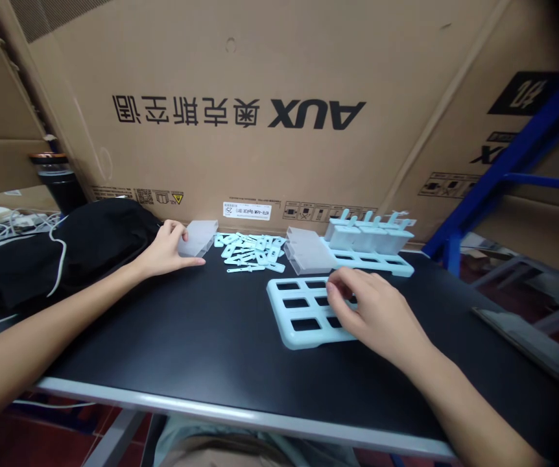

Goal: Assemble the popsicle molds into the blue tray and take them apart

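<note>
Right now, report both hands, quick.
Left hand: open, thumb spread, at the frosted piece.
Right hand: curled over the light-blue rack; whether it holds anything cannot be told.

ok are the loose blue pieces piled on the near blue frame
No, the loose blue pieces lie on the black tabletop beyond the near blue frame, between two translucent blocks.

The right hand (371, 308) hides openings in the pale blue frame (303, 313) beneath it; the left hand (165, 250) covers part of a frosted block (202, 237); right of the right hand, a flat object (527, 340) blurs; beyond both hands, the finest print (253, 200) is illegible
</note>
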Available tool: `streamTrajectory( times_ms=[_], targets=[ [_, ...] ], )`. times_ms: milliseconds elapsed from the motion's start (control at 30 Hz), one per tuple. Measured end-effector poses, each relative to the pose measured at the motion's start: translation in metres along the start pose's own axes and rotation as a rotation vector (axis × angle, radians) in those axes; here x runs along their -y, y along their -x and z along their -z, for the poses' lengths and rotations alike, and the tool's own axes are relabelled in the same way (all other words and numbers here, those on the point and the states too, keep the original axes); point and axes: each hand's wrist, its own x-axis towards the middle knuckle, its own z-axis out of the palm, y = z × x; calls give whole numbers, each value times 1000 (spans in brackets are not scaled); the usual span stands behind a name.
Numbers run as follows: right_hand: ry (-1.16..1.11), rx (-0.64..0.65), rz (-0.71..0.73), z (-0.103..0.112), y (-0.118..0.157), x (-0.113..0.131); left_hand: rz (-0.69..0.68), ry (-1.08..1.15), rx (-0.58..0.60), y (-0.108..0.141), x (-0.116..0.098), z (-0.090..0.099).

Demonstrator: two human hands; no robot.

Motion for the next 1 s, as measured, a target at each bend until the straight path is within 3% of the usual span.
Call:
streamTrajectory(
  times_ms=[200, 333, 467, 700, 833, 1000],
  targets=[
    [75, 207, -43, 2, -20, -45, -223, -208, -148, 3, -26, 11],
    [49, 292, -69, -3, -44, -65, -401, -205, -26, 7, -63, 3],
    [110, 296, -96, -16, -72, -75, -520, -134, 80, -1, -101, -19],
    [176, 333, -139, -41, -87, -87, -460, -89, 184, -57, -148, -68],
    [162, 324, -120, -51, -80, -87, -495, -109, 263, -78, -159, -85],
    [145, 328, -87, -54, -74, -88, -500, -87, 327, -84, -163, -96]
  ],
)
